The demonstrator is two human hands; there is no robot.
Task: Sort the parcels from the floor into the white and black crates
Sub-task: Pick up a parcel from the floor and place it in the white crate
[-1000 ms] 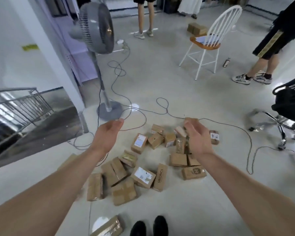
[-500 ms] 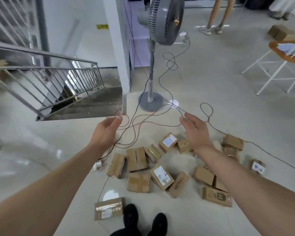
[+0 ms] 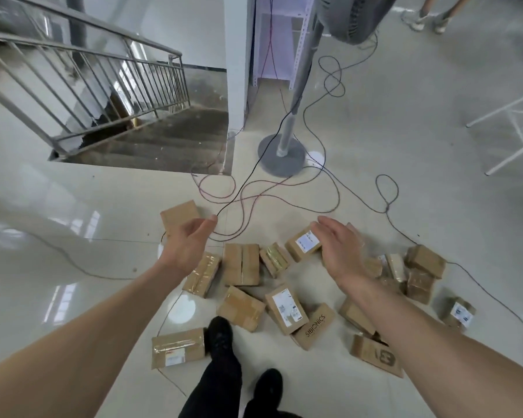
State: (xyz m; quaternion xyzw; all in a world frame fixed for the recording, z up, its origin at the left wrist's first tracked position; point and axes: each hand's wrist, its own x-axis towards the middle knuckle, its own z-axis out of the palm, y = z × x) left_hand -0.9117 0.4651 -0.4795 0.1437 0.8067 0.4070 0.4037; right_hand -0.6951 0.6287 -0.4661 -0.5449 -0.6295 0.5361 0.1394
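While both hands [image 3: 187, 248] [image 3: 340, 254] hover, parcels [image 3: 241, 263] lie scattered beneath them

This is a bare, open workroom on an upper level rather than a home. It has a glossy pale tiled floor [image 3: 73, 236] and a grey steel stair railing [image 3: 103, 70] guarding a dark stairwell [image 3: 163, 143] at ten o'clock. A grey pedestal fan [image 3: 282, 156] stands at twelve o'clock with thin loose cables [image 3: 329, 188] trailing around it, and taped brown cardboard parcels [image 3: 241, 263] lie strewn at five o'clock.
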